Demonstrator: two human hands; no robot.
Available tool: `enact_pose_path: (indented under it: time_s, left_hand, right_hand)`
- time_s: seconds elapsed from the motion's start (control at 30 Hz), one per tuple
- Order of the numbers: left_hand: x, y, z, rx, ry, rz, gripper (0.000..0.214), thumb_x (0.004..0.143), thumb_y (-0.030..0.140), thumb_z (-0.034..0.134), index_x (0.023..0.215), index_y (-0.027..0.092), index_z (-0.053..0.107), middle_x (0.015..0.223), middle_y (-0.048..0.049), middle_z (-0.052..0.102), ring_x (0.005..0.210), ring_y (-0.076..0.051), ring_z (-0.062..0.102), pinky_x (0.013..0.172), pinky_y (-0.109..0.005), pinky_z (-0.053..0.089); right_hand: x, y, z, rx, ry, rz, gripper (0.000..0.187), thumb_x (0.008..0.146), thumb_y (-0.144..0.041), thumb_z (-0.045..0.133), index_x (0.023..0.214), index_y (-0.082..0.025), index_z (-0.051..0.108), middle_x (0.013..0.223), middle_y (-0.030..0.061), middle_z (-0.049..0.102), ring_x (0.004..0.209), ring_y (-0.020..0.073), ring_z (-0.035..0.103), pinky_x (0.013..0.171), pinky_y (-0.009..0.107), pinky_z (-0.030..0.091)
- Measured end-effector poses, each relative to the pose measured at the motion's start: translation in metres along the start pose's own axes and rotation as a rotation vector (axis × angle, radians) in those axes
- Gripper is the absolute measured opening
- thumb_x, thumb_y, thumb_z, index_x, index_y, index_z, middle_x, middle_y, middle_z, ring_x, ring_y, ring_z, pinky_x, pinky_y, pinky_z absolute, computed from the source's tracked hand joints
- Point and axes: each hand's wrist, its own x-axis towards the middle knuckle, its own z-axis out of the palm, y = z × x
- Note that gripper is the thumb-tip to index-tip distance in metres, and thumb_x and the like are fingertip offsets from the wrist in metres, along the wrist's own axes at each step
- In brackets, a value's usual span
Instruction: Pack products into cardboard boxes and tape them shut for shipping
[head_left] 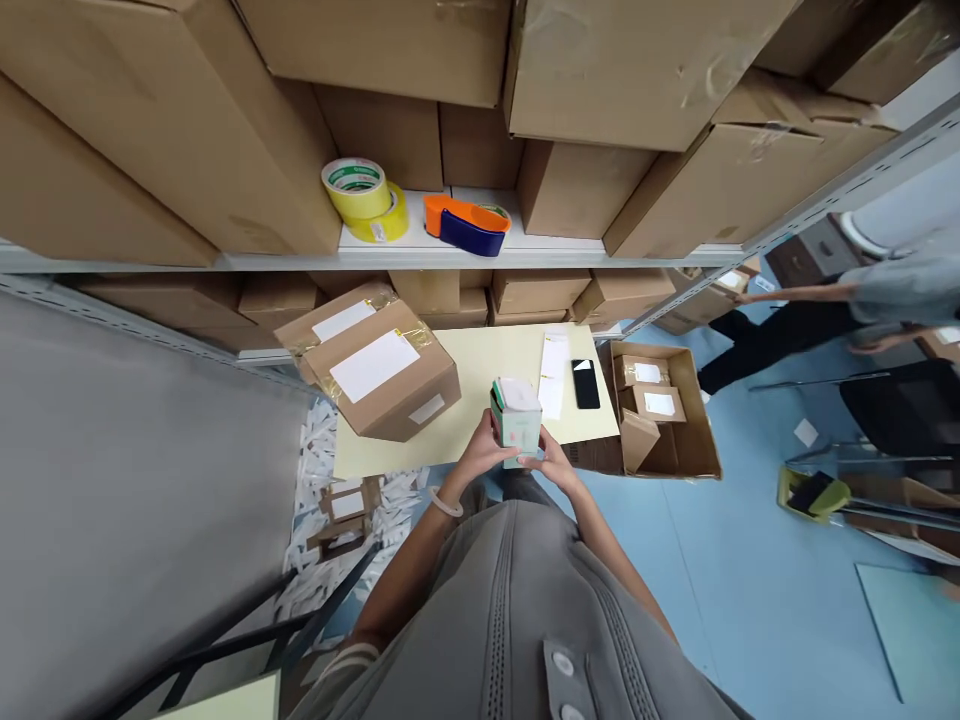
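A small pale green carton point(516, 432) is between my two hands, just above the table's front edge. Its top is open, and something white shows inside. My left hand point(483, 452) grips its left side, a pale bracelet on that wrist. My right hand point(553, 464) holds the lower right side, thumb towards the bottom front. Beyond the carton lies the cream-coloured table point(480, 352). To its right are white label slips point(553, 375) and a black phone point(585, 384). A taped cardboard box point(382, 370) with white labels sits on the left of the table.
Overhead, a white shelf point(559, 245) bears large cardboard boxes, yellow tape rolls point(364, 200) and an orange-and-blue tape dispenser point(466, 224). An open carton point(694, 440) with smaller boxes stands right of the table. White paper scraps point(307, 540) cover the floor at left. Another person point(817, 305) stands far right.
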Motion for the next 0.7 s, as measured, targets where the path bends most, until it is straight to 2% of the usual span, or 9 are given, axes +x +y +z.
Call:
enact_pose_path:
  time_s: [0.13,0.27,0.37,0.53,0.63,0.7]
  left_hand:
    - [0.012,-0.012,0.008,0.153,0.075,0.098,0.061,0.055,0.012,0.081,0.109,0.019,0.055,0.113,-0.0082,0.065,0.107,-0.026,0.062,0.093,-0.039,0.049]
    - [0.024,-0.030,0.012,0.171,0.200,0.106,0.057,0.056,0.013,0.080,0.107,0.019,0.055,0.111,-0.0076,0.066,0.107,-0.025,0.063,0.093,-0.039,0.048]
    - [0.037,-0.045,0.011,0.161,0.270,0.100,0.056,0.057,0.012,0.079,0.106,0.019,0.055,0.108,-0.0069,0.066,0.103,-0.024,0.064,0.091,-0.038,0.049]
    - [0.058,-0.070,0.009,0.153,0.343,0.090,0.062,0.054,0.008,0.077,0.111,0.018,0.054,0.109,-0.0079,0.064,0.104,-0.024,0.062,0.092,-0.038,0.048]
    - [0.063,-0.083,0.009,0.138,0.374,0.072,0.063,0.057,0.012,0.077,0.113,0.018,0.051,0.112,-0.0089,0.063,0.107,-0.024,0.061,0.094,-0.039,0.048]
    - [0.064,-0.089,0.011,0.127,0.380,0.064,0.062,0.060,0.014,0.076,0.115,0.017,0.049,0.114,-0.0094,0.062,0.109,-0.024,0.061,0.096,-0.039,0.047]
  right_hand:
    - [0.032,0.023,-0.007,-0.199,0.003,-0.005,0.066,0.060,-0.034,0.080,0.121,-0.017,0.063,0.120,0.0122,0.069,0.111,0.0292,0.064,0.100,0.047,0.048]
    - [0.061,0.030,-0.007,-0.314,0.011,-0.012,0.063,0.060,-0.030,0.079,0.119,-0.017,0.065,0.119,0.0133,0.070,0.110,0.0311,0.065,0.098,0.047,0.050]
    - [0.074,0.021,-0.011,-0.388,0.007,-0.022,0.069,0.061,-0.029,0.080,0.126,-0.018,0.061,0.127,0.0144,0.067,0.117,0.0322,0.062,0.101,0.048,0.048]
    - [0.078,-0.005,-0.019,-0.421,-0.087,-0.161,0.078,0.071,-0.035,0.077,0.143,-0.018,0.049,0.146,0.0164,0.053,0.133,0.0290,0.052,0.111,0.044,0.041]
    - [0.076,-0.016,-0.021,-0.427,-0.103,-0.154,0.078,0.076,-0.037,0.074,0.147,-0.021,0.046,0.147,0.0150,0.052,0.127,0.0280,0.056,0.107,0.044,0.045]
    - [0.074,-0.019,-0.020,-0.398,-0.115,-0.124,0.069,0.082,-0.040,0.068,0.145,-0.023,0.047,0.146,0.0125,0.055,0.121,0.0263,0.060,0.102,0.043,0.049]
